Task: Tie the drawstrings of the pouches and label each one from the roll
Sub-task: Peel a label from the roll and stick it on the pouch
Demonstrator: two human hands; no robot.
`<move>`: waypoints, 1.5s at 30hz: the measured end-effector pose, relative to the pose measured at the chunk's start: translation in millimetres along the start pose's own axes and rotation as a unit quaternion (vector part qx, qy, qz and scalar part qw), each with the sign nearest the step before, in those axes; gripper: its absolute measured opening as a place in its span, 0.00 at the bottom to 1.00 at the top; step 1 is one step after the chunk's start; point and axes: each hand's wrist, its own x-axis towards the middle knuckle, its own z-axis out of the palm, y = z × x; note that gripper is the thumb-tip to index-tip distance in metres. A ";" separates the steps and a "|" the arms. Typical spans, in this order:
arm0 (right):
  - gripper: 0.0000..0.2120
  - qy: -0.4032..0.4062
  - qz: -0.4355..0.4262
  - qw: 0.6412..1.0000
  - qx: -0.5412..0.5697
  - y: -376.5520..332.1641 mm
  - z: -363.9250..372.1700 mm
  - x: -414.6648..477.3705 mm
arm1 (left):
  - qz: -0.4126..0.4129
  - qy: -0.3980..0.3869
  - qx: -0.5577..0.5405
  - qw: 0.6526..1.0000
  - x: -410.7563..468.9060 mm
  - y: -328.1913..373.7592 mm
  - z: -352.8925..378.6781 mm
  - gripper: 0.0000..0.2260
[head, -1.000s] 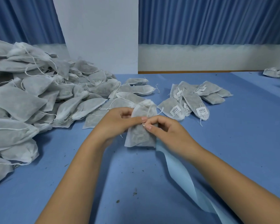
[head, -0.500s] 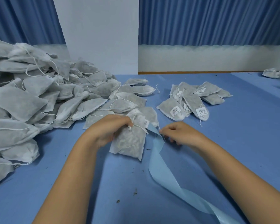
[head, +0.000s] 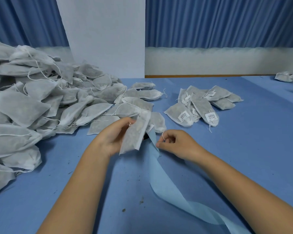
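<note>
My left hand (head: 113,135) grips a grey drawstring pouch (head: 134,134) near its gathered top, and the pouch hangs tilted over the blue table. My right hand (head: 178,144) pinches the edge of the pale blue backing strip (head: 161,179) of the label roll, just right of the pouch; a loop of white string shows at its fingers. The strip runs from there toward the lower right corner. The roll itself is mostly hidden behind the pouch.
A large heap of unlabelled pouches (head: 32,105) fills the left side. A small group of labelled pouches (head: 203,105) lies at the centre right. A few more pouches (head: 289,76) sit at the far right edge. Crumbs dot the blue table (head: 252,141).
My hands have separated: the left one lowered and tilted the pouch, while the right one left the pouch's strings and moved down to the backing strip.
</note>
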 end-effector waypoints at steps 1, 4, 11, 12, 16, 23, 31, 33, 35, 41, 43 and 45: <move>0.07 0.001 0.002 1.000 -0.005 -0.1 0.1 -0.2 | 0.006 0.002 -0.010 1.000 0.5 -0.1 -2.5 0.04; 0.11 0.074 0.025 0.997 0.008 -1.6 -4.5 -0.3 | 0.008 -0.005 -0.005 1.000 0.3 -0.1 -9.4 0.04; 0.12 0.172 -0.062 0.976 0.115 -12.7 0.1 -7.1 | -0.004 -0.096 0.101 0.990 -1.3 -2.7 -8.6 0.10; 0.11 0.137 -0.067 0.977 0.150 -13.9 2.9 -8.4 | 0.001 -0.110 0.105 0.988 -2.2 -2.8 -8.0 0.12; 0.12 0.042 -0.092 0.979 0.177 -12.8 7.3 -9.7 | -0.002 -0.131 0.085 0.988 -2.6 -2.3 -7.8 0.19; 0.14 0.040 -0.117 0.982 0.142 -11.3 6.0 -10.0 | 0.003 -0.016 0.018 1.000 -7.8 1.5 -8.2 0.10; 0.13 0.104 -0.149 0.978 0.099 -10.7 8.9 -12.8 | 0.020 -0.005 0.017 1.000 -12.6 -0.9 -0.1 0.05; 0.12 0.126 -0.166 0.976 0.070 -9.8 9.6 -13.0 | 0.013 -0.007 0.007 1.000 -13.1 -0.6 1.2 0.03; 0.12 0.157 -0.192 0.968 0.026 -9.5 9.1 -13.1 | 0.005 -0.011 -0.018 1.000 -12.2 -0.9 1.4 0.02; 0.07 0.191 -0.232 0.954 0.006 -14.1 7.1 -17.3 | -0.004 -0.024 0.004 1.000 -8.7 -0.8 -3.7 0.06; 0.05 0.190 -0.241 0.950 0.055 -19.6 6.2 -19.4 | -0.009 -0.018 0.034 0.999 -5.2 -0.7 -8.5 0.11; 0.05 0.214 -0.229 0.940 0.133 -25.0 2.2 -20.5 | -0.001 -0.007 0.044 0.999 -2.2 -0.8 -10.7 0.07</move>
